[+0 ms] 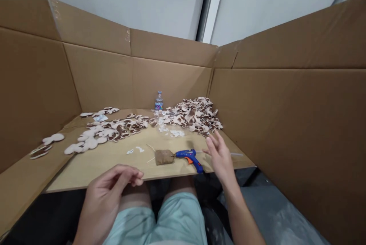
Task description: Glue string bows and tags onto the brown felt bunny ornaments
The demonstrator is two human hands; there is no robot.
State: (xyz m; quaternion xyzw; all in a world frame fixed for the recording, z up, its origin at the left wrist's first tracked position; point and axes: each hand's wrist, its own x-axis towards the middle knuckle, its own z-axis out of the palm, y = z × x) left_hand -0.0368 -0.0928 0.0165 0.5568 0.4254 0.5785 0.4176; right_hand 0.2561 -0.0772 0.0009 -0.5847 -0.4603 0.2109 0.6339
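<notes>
Left hand (105, 188), lower left, has fingers nearly pinched, any hold unclear; right hand (220, 158), right of centre, has fingers loosely parted, gripping nothing visible, near the blue glue gun (191, 157), lower centre on the bench (82, 170).

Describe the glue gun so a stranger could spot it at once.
Inside the cardboard walls is a pale tabletop. Near its front edge, just right of a small brown pad, lies the glue gun. Its bright blue body and orange trigger set it apart from the brown-and-pale pieces heaped behind.
</notes>
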